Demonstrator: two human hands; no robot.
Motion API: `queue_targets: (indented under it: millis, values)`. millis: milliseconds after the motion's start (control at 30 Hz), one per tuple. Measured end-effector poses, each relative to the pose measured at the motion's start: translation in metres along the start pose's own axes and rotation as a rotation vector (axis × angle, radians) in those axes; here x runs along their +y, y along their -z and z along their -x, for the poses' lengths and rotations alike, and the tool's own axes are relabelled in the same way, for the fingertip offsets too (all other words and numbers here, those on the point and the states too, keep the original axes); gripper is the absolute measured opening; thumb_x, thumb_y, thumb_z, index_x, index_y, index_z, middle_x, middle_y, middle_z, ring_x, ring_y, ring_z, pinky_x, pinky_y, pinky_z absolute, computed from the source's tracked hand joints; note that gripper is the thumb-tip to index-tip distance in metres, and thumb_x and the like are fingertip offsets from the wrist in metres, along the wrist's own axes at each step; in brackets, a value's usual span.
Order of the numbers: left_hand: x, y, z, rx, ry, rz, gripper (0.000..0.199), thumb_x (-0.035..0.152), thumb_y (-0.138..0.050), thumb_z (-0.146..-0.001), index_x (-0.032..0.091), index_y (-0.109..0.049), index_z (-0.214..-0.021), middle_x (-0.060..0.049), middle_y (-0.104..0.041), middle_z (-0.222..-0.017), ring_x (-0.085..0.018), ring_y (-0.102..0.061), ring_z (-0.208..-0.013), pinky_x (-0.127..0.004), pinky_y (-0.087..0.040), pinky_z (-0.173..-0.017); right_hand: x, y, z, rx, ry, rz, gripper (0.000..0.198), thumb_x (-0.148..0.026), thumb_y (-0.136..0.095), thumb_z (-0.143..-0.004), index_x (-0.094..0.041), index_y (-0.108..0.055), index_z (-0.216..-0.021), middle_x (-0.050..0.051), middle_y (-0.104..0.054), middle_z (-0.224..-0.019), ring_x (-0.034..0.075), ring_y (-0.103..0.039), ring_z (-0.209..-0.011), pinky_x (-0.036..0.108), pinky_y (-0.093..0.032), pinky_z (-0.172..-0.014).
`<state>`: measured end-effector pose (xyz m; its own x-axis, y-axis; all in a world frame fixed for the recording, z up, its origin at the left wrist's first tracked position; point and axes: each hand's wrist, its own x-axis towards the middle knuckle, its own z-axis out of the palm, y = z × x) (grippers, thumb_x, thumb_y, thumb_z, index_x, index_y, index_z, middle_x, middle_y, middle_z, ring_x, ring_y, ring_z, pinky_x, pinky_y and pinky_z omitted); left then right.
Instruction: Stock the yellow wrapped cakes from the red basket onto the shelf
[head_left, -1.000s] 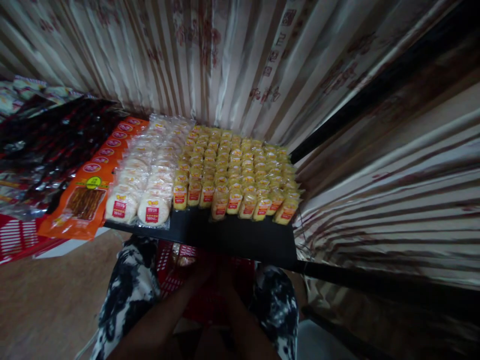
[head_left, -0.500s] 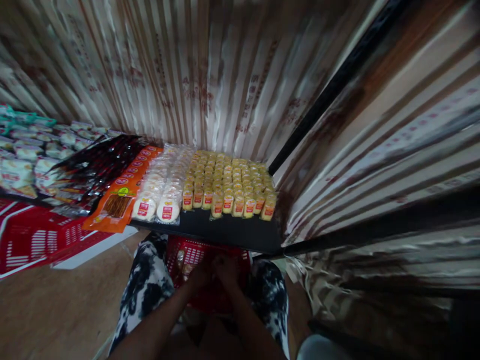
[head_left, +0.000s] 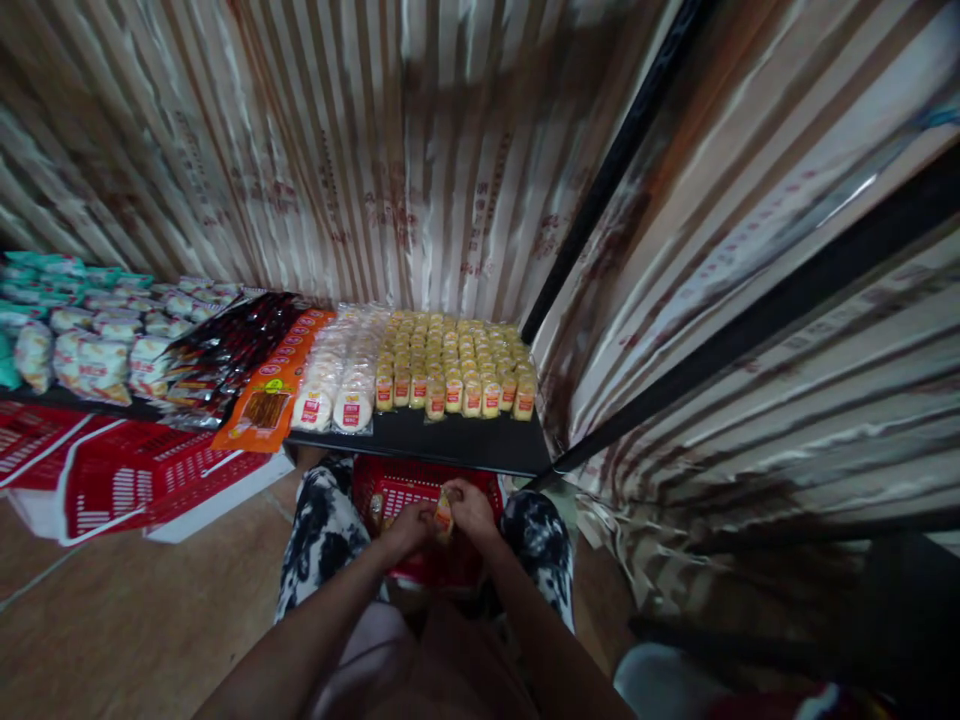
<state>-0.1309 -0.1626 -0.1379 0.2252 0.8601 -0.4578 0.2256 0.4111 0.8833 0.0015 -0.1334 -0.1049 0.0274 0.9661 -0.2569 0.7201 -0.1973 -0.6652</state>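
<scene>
Head view: over the basket [head_left: 450, 570], the right grip [head_left: 471, 507] pinched the upper end of the packet [head_left: 444, 518]; whether the left grip [head_left: 411, 530], just beside, held it, I couldn't tell.

No words you can read, label [head_left: 444, 515] on the packet [head_left: 445, 530] between your fingers [head_left: 459, 488] blurred, red labels [head_left: 453, 397] on yellow packs [head_left: 450, 362] and round white packs [head_left: 352, 410] ahead of them too small, print [head_left: 481, 205] on the curtain [head_left: 345, 110] beyond illegible

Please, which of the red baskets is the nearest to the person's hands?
The basket between the knees: the left hand and right hand are right over it. The other red baskets are farther left.
</scene>
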Motion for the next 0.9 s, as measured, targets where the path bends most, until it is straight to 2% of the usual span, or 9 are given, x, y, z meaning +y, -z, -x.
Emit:
queue_targets:
  millis: [200,367,533,700,900]
  values:
    - [0.028,0.005,0.009,-0.017,-0.104,0.053,0.02,0.019,-0.055,-0.069,0.013,-0.061,-0.087,0.003,-0.055,-0.067,-0.01,-0.05,-0.062,-0.02,-0.039,-0.059,-0.004,0.018,0.001,0.048,0.059,-0.129,0.025,-0.027,-0.043,-0.082,-0.022,-0.065,-0.092,0.002,-0.07,-0.085,0.015,-0.065,-0.078,0.024,-0.047,-0.07]
    - [0.051,0.004,0.005,0.063,-0.204,0.068,0.016,0.017,-0.058,-0.065,0.014,-0.061,-0.081,0.002,-0.059,-0.067,-0.011,-0.052,-0.065,-0.022,-0.041,-0.064,-0.011,0.028,-0.003,0.183,0.122,-0.393,0.026,-0.033,-0.047,-0.08,-0.021,-0.062,-0.098,0.003,-0.069,-0.084,0.016,-0.065,-0.076,0.028,-0.051,-0.07]
    - [0.073,0.002,-0.005,0.182,-0.299,0.114,0.013,0.021,-0.062,-0.063,0.014,-0.059,-0.074,0.002,-0.058,-0.064,-0.009,-0.049,-0.059,-0.02,-0.04,-0.058,-0.019,0.037,-0.004,0.321,0.136,-0.556,0.038,-0.036,-0.05,-0.076,-0.017,-0.056,-0.108,0.006,-0.066,-0.091,0.016,-0.065,-0.078,0.031,-0.053,-0.073]
    - [0.1,-0.004,-0.017,0.208,-0.31,0.144,0.02,0.029,-0.065,-0.063,0.014,-0.057,-0.075,0.004,-0.053,-0.061,-0.007,-0.045,-0.051,-0.018,-0.039,-0.05,-0.02,0.043,-0.001,0.484,0.17,-0.537,0.035,-0.032,-0.049,-0.076,-0.016,-0.055,-0.107,0.011,-0.062,-0.104,0.018,-0.063,-0.086,0.034,-0.053,-0.078]
    - [0.122,-0.02,-0.039,0.211,-0.302,0.159,0.013,0.02,-0.062,-0.068,0.014,-0.058,-0.078,0.002,-0.055,-0.065,-0.007,-0.051,-0.055,-0.017,-0.043,-0.051,-0.013,0.049,-0.002,0.516,0.239,-0.382,0.026,-0.027,-0.045,-0.079,-0.017,-0.054,-0.101,0.009,-0.06,-0.1,0.018,-0.061,-0.085,0.035,-0.052,-0.078]
